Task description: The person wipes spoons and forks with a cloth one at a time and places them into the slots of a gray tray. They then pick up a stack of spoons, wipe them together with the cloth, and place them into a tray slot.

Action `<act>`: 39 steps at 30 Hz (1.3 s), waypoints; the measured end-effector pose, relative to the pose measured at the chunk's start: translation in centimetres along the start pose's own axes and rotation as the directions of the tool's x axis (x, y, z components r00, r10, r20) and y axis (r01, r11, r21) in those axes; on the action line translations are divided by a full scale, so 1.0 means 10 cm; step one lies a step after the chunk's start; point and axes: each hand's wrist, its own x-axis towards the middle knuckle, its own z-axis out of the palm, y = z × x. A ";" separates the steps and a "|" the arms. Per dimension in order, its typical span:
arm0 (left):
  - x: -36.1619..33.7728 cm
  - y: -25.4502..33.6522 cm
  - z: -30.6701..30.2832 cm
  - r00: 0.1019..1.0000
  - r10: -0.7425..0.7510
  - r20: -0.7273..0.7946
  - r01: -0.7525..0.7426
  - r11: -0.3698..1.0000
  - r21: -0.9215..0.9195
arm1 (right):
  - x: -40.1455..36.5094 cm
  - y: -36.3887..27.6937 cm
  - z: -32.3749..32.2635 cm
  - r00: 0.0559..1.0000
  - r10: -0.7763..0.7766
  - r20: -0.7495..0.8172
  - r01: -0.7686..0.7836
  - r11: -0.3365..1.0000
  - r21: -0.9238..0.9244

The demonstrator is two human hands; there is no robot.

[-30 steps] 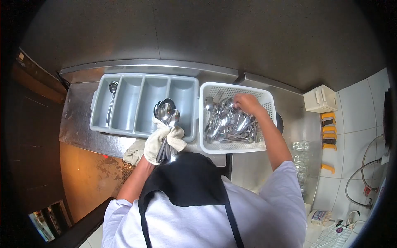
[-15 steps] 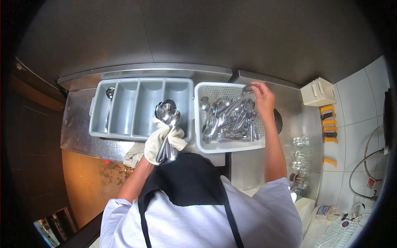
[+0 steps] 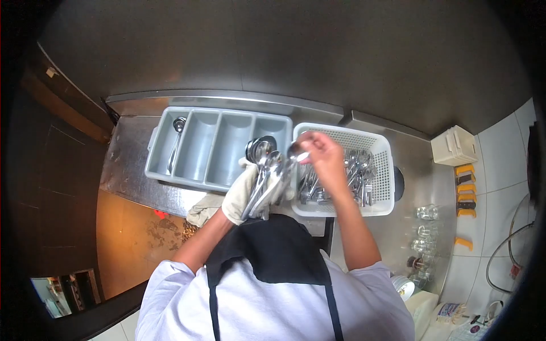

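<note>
My left hand [image 3: 241, 194], covered by a cream glove or cloth, is closed around a bunch of metal spoons [image 3: 263, 153], bowls pointing up. This bunch is just over the front right of a grey cutlery tray [image 3: 230, 133]. A spoon [image 3: 295, 151], blurred by motion, is pinched in my bare right hand [image 3: 324, 159], close to the bunch's right side. Beneath the right hand, a white perforated basket [image 3: 385, 170] contains a heap of mixed cutlery [image 3: 359, 170], spoons and forks among it. The right arm hides part of that heap.
In the tray's leftmost compartment lies a ladle-like spoon [image 3: 178, 126]. A crumpled cloth [image 3: 205, 209] is at the counter's front edge. Several glasses [image 3: 425, 213] stand right, near a cream box [image 3: 454, 146] and yellow-handled items [image 3: 466, 187] along the wall.
My right hand has moved left from the basket's far right corner to beside the bunch, carrying a spoon. The whole view has shifted, so tray and basket appear farther right.
</note>
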 end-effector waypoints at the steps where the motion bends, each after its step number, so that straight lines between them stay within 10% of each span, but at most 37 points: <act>1: 0.00 -0.02 -0.03 0.999 0.039 0.017 -0.042 0.916 0.400 | 0.00 0.16 0.12 1.000 0.012 0.000 -0.012 1.000 -0.004; 3: -0.37 0.19 0.85 0.994 -0.092 -0.054 0.094 0.994 0.050 | -0.06 0.26 0.33 0.998 0.056 -0.033 -0.059 0.994 -0.095; 6: -0.24 0.16 0.34 0.981 0.138 0.139 -0.196 0.673 0.713 | -0.20 0.33 0.49 0.992 -0.124 -0.026 0.113 0.958 -0.263; 7: -0.28 0.16 0.32 0.964 0.200 0.176 -0.259 0.552 0.792 | -0.26 0.31 0.55 0.999 -0.026 -0.032 0.020 0.982 -0.189; 9: -0.40 0.18 0.70 0.967 0.201 0.156 -0.254 0.768 0.588 | -0.29 0.21 0.61 0.997 -0.073 0.004 0.073 0.988 -0.137; 11: -0.48 0.23 0.61 0.951 0.245 0.189 -0.301 0.582 0.756 | -0.27 0.18 0.67 0.983 -0.184 0.009 0.183 0.970 -0.158; 13: -0.61 0.20 0.73 0.978 0.101 0.182 -0.180 0.849 0.497 | -0.27 -0.03 0.73 0.950 -0.294 0.105 0.310 0.929 -0.203; 19: -0.79 0.17 0.42 0.989 0.132 -0.072 -0.123 0.985 0.118 | -0.25 -0.19 1.07 0.769 -0.600 0.220 0.637 0.695 -0.334; 22: -0.94 0.29 0.30 0.962 0.202 -0.183 -0.158 0.961 0.229 | -0.45 -0.48 1.07 0.578 -0.785 0.222 0.793 0.476 -0.381; 24: -1.13 0.37 0.95 0.978 0.204 0.031 -0.201 0.976 -0.086 | -0.62 -0.48 0.95 0.591 -0.791 0.160 0.794 0.536 -0.285; 27: -1.37 0.54 1.28 0.871 0.354 0.341 -0.308 0.934 -0.181 | -0.77 -0.31 0.90 0.849 -0.467 0.246 0.430 0.883 0.190; 30: -1.59 0.71 1.44 0.681 0.730 0.052 -0.720 0.656 0.226 | -0.82 -0.02 1.06 0.706 -0.202 0.679 -0.089 0.925 0.368; 33: -1.75 0.83 1.55 0.340 0.934 -0.108 -0.754 0.339 0.563 | -0.80 -0.17 1.17 0.606 -0.170 0.777 -0.006 0.976 0.218; 37: -2.04 1.06 1.43 0.260 0.964 -0.049 -0.784 0.241 0.572 | -0.80 -0.29 1.26 0.688 -0.381 0.618 0.289 0.925 0.248; 39: -2.19 1.16 1.39 0.236 0.971 -0.032 -0.796 0.212 0.567 | -0.88 -0.22 1.22 0.584 -0.350 0.733 0.385 0.914 0.129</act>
